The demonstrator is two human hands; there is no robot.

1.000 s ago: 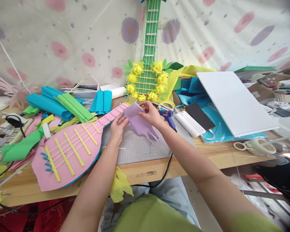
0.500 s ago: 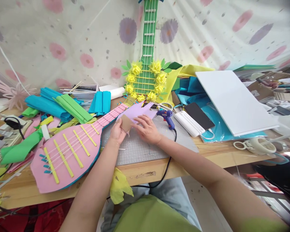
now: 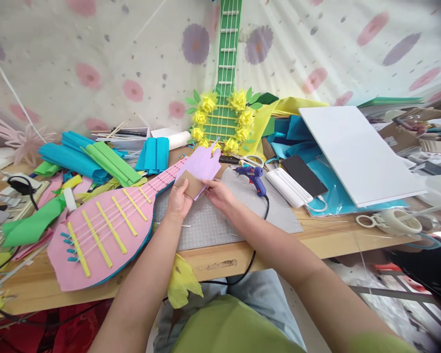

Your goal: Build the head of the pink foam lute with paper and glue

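Note:
Between my hands is a piece of brown cardboard (image 3: 191,185) with a sheet of purple paper (image 3: 202,163) against it, its far edge jagged. My left hand (image 3: 180,198) grips the cardboard's left lower corner, thumb on top. At the right edge, my right hand (image 3: 219,192) pinches the purple paper and cardboard with thumb and fingers. A grey cutting mat (image 3: 220,228) lies below. To the left rests a pink paper-covered lute (image 3: 112,220) with yellow strips and white strings. A blue glue gun (image 3: 254,177) lies right of my right hand.
A green paper instrument (image 3: 226,78) with yellow flowers leans at the back. Blue and green crepe paper (image 3: 77,157) lies left. A white board (image 3: 356,152), power bank (image 3: 288,189) and phone (image 3: 303,176) lie right. The glue gun's black cord (image 3: 255,250) drops over the table edge.
My right hand has moved from lying over the purple paper to pinching its right edge. The purple paper and cardboard have turned, with the jagged end pointing more away from me.

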